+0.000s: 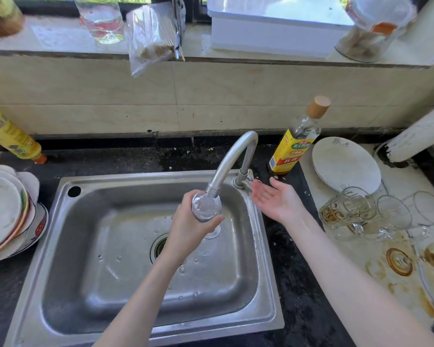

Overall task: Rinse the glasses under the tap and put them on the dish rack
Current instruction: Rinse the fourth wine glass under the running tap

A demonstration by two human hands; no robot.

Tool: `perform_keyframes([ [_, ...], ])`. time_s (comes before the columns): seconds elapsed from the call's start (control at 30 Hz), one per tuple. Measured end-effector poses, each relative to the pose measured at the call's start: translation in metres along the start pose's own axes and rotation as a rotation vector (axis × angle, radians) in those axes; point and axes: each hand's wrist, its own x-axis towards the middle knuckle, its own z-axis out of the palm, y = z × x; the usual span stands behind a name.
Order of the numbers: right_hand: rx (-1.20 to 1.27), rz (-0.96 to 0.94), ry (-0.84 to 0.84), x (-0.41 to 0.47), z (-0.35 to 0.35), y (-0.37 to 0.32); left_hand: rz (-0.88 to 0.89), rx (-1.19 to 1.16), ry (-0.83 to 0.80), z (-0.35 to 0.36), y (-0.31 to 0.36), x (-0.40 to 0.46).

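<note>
My left hand (189, 227) grips a clear glass (206, 206) over the steel sink (68, 246), its mouth right under the spout of the curved tap (232, 159). Water churns white inside the glass. My right hand (273, 199) hovers empty, palm up with fingers spread, just right of the tap's base. Several more glasses (366, 212) lie on their sides on the white counter at the right. One amber-stained glass (398, 261) lies nearer to me. The white rack (273, 26) sits on the window sill at the back.
A stack of plates (8, 211) stands left of the sink. A white plate (346, 164) and a yellow-labelled bottle (296, 144) are behind the glasses. Another yellow bottle (10, 136) lies at far left. Brown spill marks stain the right counter. Jars and a plastic bag sit on the sill.
</note>
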Motion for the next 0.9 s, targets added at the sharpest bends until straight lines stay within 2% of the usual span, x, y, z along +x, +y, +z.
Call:
perform_keyframes([
  [0.1, -0.265, 0.03, 0.014, -0.012, -0.006, 0.024, -0.061, -0.062, 0.068, -0.001, -0.003, -0.003],
  [0.2, -0.466, 0.161, 0.029, -0.029, -0.016, 0.06, -0.099, -0.048, 0.149, -0.003, -0.012, -0.007],
  [0.3, -0.51, 0.299, 0.07, -0.033, -0.022, 0.098, -0.105, -0.093, 0.205, -0.003, -0.014, -0.013],
  [0.37, -0.433, 0.309, 0.095, -0.029, -0.019, 0.112, -0.102, -0.126, 0.218, -0.004, -0.014, -0.016],
  [0.5, -0.103, 0.224, 0.129, -0.024, -0.006, 0.121, -0.092, -0.174, 0.168, -0.004, -0.015, -0.022],
  [0.63, -0.017, 0.157, 0.118, -0.032, -0.004, 0.117, -0.086, -0.146, 0.036, -0.007, -0.019, -0.029],
  [0.77, -0.285, -0.083, 0.075, -0.035, -0.008, 0.103, -0.148, -0.072, -0.132, -0.012, -0.032, -0.033],
  [0.9, -0.663, -0.377, 0.055, -0.044, -0.007, 0.096, -0.067, 0.181, -0.115, -0.009, -0.035, -0.035],
])
